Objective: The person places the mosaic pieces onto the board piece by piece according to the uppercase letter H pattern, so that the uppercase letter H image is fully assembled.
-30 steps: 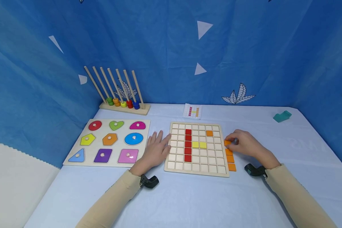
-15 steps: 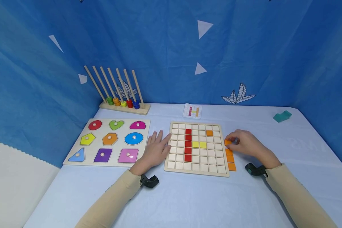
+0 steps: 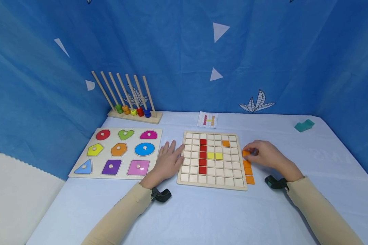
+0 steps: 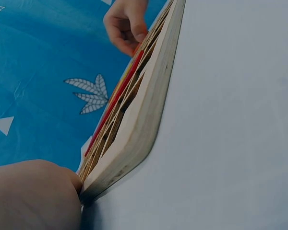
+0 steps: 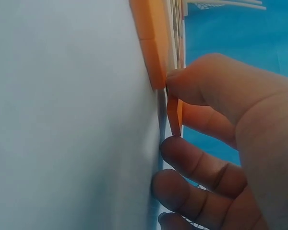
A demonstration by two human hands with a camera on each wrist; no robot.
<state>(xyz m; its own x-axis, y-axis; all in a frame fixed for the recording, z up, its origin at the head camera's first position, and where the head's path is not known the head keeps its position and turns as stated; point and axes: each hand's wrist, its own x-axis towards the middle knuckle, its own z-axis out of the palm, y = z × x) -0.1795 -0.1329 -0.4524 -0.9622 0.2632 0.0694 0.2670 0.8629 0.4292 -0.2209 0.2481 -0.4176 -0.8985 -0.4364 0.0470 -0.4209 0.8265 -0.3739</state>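
Note:
A square wooden grid board (image 3: 211, 186) lies mid-table in the head view. It bears a column of red tiles (image 3: 202, 162), two yellow tiles (image 3: 215, 156) and one orange tile (image 3: 226, 143). My left hand (image 3: 168, 161) rests with spread fingers at the board's left edge. Beyond its right edge, my right hand (image 3: 266, 156) pinches an orange square tile (image 5: 175, 117) between thumb and index finger; the right wrist view shows this tile standing on edge. More orange tiles (image 3: 248, 170) lie in a row along that side of the board, nearer me.
Left of the board lies a knobbed shape puzzle (image 3: 128, 139). Behind it stands a wooden peg rack (image 3: 154, 119) with coloured rings. A small pattern card (image 3: 207, 119) sits behind the board. At the far right lies a green block (image 3: 304, 125). A blue cloth (image 3: 178, 61) hangs behind.

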